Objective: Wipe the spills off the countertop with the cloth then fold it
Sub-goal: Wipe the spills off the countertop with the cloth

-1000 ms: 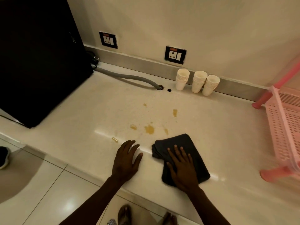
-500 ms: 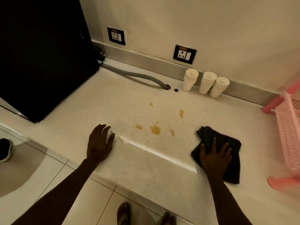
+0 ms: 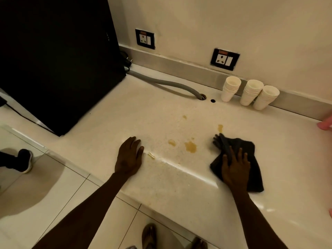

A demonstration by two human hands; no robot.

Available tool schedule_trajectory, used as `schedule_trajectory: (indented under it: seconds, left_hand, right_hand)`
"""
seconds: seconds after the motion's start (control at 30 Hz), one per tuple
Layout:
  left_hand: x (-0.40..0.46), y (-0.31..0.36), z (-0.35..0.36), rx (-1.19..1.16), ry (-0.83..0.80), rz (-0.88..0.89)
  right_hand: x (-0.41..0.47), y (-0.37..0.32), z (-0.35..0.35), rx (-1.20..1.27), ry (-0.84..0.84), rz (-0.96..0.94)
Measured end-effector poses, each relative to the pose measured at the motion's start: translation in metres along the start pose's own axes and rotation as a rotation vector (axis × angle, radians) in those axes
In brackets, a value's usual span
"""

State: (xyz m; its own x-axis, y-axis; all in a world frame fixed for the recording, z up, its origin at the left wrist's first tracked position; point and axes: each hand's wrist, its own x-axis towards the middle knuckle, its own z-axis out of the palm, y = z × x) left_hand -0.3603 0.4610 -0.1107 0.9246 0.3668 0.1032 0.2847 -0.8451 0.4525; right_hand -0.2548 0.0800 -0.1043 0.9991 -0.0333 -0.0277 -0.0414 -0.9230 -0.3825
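Wiping step, spills untouched. Your right hand (image 3: 235, 169) flat, fingers spread, pressing dark cloth (image 3: 251, 155) on countertop (image 3: 125, 112), grasping nothing. Left hand (image 3: 129, 157) open, braced. Next: slide cloth left over biggest spill (image 3: 190, 146), keep pressure.

Three stacks of paper cups (image 3: 249, 93) stand by the wall, near a grey hose (image 3: 167, 84) and black appliance (image 3: 57, 56).

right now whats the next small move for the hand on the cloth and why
Probably slide the right hand and the dark cloth leftward across the largest yellow spill. The cloth lies flat beside the stains, which look unwiped, and the left hand rests on the countertop clear of that path.
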Motion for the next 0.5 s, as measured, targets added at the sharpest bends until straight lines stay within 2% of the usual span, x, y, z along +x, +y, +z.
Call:
schedule_trajectory:
  seconds: [0.13, 0.33, 0.5]
  left_hand:
    - [0.002, -0.002, 0.003, -0.007, 0.017, 0.014]
    - [0.003, -0.003, 0.001, -0.126, 0.074, -0.014]
    - [0.006, -0.004, -0.003, -0.331, 0.109, -0.057]
  right_hand:
    - [0.02, -0.06, 0.028, -0.029, -0.031, -0.162]
    - [-0.02, -0.176, 0.078, 0.032, -0.185, -0.454]
    - [-0.061, -0.186, 0.094, -0.029, -0.255, -0.655]
